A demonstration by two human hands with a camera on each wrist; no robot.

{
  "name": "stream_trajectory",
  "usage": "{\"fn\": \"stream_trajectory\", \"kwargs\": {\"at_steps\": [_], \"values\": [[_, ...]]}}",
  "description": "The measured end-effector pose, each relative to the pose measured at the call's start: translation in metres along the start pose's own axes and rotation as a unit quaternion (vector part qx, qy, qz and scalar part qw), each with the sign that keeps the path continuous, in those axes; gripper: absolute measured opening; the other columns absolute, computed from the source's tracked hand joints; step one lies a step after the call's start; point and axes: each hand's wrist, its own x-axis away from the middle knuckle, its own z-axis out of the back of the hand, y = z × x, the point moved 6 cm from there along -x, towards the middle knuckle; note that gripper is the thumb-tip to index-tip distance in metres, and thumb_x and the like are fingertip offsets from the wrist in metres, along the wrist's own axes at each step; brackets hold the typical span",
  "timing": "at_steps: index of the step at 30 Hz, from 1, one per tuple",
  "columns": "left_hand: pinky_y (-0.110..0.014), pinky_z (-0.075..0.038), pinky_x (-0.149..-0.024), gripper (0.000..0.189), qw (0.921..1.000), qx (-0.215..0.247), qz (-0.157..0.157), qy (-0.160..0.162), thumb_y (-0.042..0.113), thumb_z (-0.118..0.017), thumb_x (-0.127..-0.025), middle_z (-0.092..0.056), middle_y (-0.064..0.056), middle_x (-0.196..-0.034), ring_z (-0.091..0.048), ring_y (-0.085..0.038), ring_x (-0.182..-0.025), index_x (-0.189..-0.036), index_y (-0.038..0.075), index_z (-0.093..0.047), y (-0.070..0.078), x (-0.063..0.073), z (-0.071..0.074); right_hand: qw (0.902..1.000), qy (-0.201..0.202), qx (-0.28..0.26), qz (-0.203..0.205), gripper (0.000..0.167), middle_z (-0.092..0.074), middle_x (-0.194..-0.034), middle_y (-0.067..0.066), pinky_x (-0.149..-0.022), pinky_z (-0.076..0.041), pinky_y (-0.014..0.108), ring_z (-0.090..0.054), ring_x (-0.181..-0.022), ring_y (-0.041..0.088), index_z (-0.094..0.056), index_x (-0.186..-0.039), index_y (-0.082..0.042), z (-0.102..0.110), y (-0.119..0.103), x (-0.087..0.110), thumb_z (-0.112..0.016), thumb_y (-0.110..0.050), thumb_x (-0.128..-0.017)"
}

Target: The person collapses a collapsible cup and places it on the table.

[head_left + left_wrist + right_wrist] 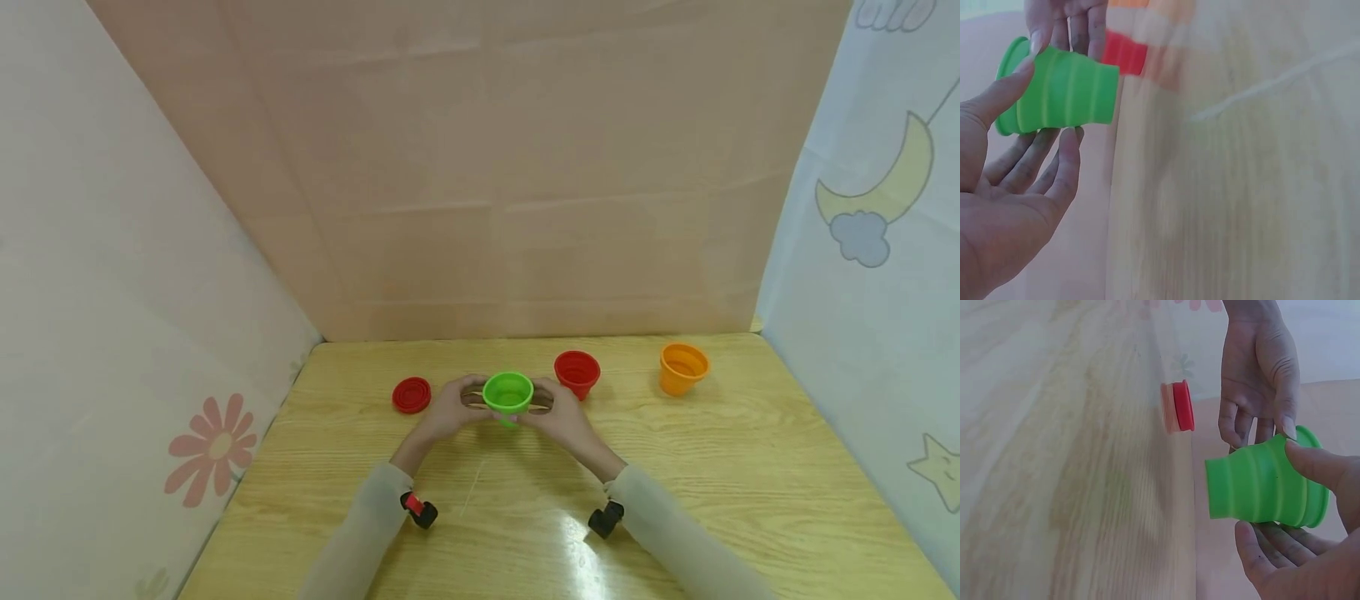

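A green collapsible cup (508,393), extended to full height with ringed walls, is held upright above the table by both hands. The left hand (448,410) grips its left side, thumb near the rim and fingers behind and under the rings. On the opposite side the right hand (561,415) holds it the same way. Both wrist views show the green cup (1063,87) between thumbs and fingertips, its narrow base pointing at the table. Just behind the right hand stands an extended red cup (577,372). Left of the left hand lies a flattened red cup (412,395).
An extended orange cup (682,368) stands at the back right of the wooden table (750,450). A tan backdrop (525,183) rises behind the table, with patterned white walls on the left and right. Each wrist bears a small black camera.
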Motion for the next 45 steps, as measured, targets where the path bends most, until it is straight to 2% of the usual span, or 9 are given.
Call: {"fn": "stream_trajectory", "kwargs": {"at_steps": [5, 13, 25, 31, 38, 45], "values": [[-0.038, -0.063, -0.097, 0.057, 0.9998, -0.017, -0.001, -0.009, 0.016, -0.083, -0.091, -0.066, -0.013, -0.141, -0.070, -0.027, -0.120, -0.143, 0.010, -0.060, 0.002, 0.007, -0.013, 0.9999, -0.006, 0.011, 0.001, 0.057, -0.072, -0.133, 0.021, -0.099, -0.063, 0.043, -0.070, -0.123, 0.039, -0.062, -0.138, -0.003, 0.008, 0.002, 0.016, -0.086, -0.013, -0.087], [-0.038, -0.063, -0.097, 0.056, 0.9998, -0.012, -0.002, -0.014, 0.018, -0.085, -0.090, -0.067, -0.010, -0.139, -0.070, -0.029, -0.120, -0.141, 0.014, -0.062, 0.009, 0.018, -0.027, 0.9998, -0.009, -0.015, -0.013, 0.059, -0.071, -0.132, 0.024, -0.095, -0.063, 0.032, -0.070, -0.122, 0.039, -0.060, -0.137, 0.001, 0.013, 0.001, 0.035, -0.087, -0.010, -0.085], [-0.033, -0.062, -0.097, 0.055, 0.9998, 0.012, -0.002, -0.015, 0.014, -0.084, -0.090, -0.067, -0.011, -0.138, -0.070, -0.028, -0.121, -0.140, 0.013, -0.063, 0.006, 0.032, -0.052, 0.9996, -0.010, -0.020, -0.017, 0.058, -0.070, -0.132, 0.025, -0.094, -0.064, 0.030, -0.071, -0.119, 0.039, -0.062, -0.136, 0.000, 0.022, 0.004, 0.059, -0.088, -0.009, -0.084], [-0.030, -0.062, -0.098, 0.056, 0.9999, 0.009, -0.010, -0.001, 0.010, -0.085, -0.088, -0.068, -0.014, -0.136, -0.071, -0.027, -0.117, -0.140, 0.009, -0.062, 0.005, 0.037, -0.059, 0.9995, -0.010, -0.019, -0.024, 0.060, -0.069, -0.132, 0.027, -0.093, -0.064, 0.028, -0.072, -0.118, 0.038, -0.060, -0.135, 0.004, 0.022, 0.006, 0.068, -0.088, -0.009, -0.083], [-0.023, -0.060, -0.095, 0.055, 0.9999, 0.002, -0.013, 0.005, 0.011, -0.086, -0.088, -0.071, -0.010, -0.133, -0.071, -0.021, -0.113, -0.138, 0.012, -0.064, 0.004, 0.043, -0.067, 0.9989, -0.018, -0.030, -0.032, 0.060, -0.068, -0.132, 0.029, -0.094, -0.063, 0.029, -0.071, -0.118, 0.040, -0.059, -0.134, 0.004, 0.023, 0.010, 0.077, -0.088, -0.008, -0.082], [-0.029, -0.061, -0.096, 0.053, 0.9991, -0.021, -0.036, 0.012, 0.011, -0.085, -0.088, -0.073, -0.008, -0.130, -0.069, -0.025, -0.119, -0.137, 0.014, -0.065, 0.006, 0.049, -0.070, 0.9988, -0.034, -0.031, -0.019, 0.059, -0.068, -0.133, 0.030, -0.094, -0.063, 0.029, -0.071, -0.119, 0.042, -0.059, -0.134, 0.005, 0.022, 0.011, 0.081, -0.088, -0.011, -0.084]]}}
